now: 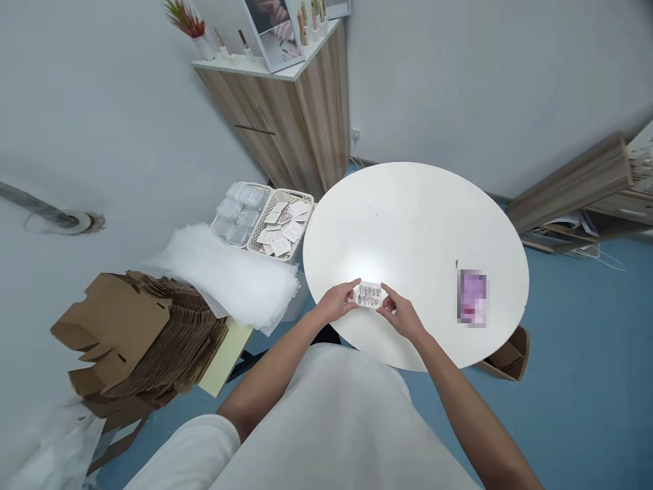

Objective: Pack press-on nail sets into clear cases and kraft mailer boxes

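Note:
A small pale tray of press-on nails [369, 295] is held level over the near part of the round white table [408, 224]. Its nails lie in two rows and look pinkish and shiny. My left hand [335, 302] pinches the tray's left edge between thumb and forefinger. On the opposite edge, my right hand [400, 314] grips it the same way. Whether the tray touches the tabletop, I cannot tell. Farther right on the table lies a purple-pink rectangular item [472, 297], blurred into blocks.
Left of the table are a basket of cards [293, 192], a basket of clear packets [224, 235], white foam sheets [224, 272] and stacked flat cardboard boxes [122, 327]. A wooden cabinet [316, 116] stands behind. An open cardboard box [510, 357] sits below the table's right edge.

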The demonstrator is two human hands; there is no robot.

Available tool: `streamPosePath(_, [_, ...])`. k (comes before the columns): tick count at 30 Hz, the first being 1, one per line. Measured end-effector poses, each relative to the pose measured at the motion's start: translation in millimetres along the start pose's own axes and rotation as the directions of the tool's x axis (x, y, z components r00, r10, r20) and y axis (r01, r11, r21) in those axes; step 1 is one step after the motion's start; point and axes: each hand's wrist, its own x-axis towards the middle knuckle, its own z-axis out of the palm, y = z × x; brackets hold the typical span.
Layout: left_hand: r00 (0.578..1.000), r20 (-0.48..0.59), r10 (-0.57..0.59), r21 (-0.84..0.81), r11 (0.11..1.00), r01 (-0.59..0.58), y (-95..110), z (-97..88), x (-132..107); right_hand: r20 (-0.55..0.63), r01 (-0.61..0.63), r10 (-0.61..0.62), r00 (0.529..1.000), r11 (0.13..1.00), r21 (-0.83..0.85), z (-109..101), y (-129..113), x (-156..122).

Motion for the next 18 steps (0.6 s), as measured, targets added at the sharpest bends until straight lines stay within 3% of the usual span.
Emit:
streamPosePath(5, [0.999, -0.004, -0.044, 0.043, 0.998, 0.044, -29.4, -26.1, -2.9, 0.048, 0.049, -0.044, 0.998, 0.992, -0.113, 28.5, -6.2, 32.0])
streamPosePath(10, [0.998, -0.026, -0.063, 0.072, 0.995, 0.065, -65.5, -57.0, 8.3, 0.016, 0.070, -0.068, 0.998, 0.965, -0.253, 59.2, -17.5, 74.7])
streamPosePath(18, [0.978, -0.030, -0.206, 0.211, 0.955, 0.207, -118.8, -80.4, 36.3, -0.003, -0.064, 0.068, 0.998, 0.923, -0.379, 109.8, -25.6, 131.7])
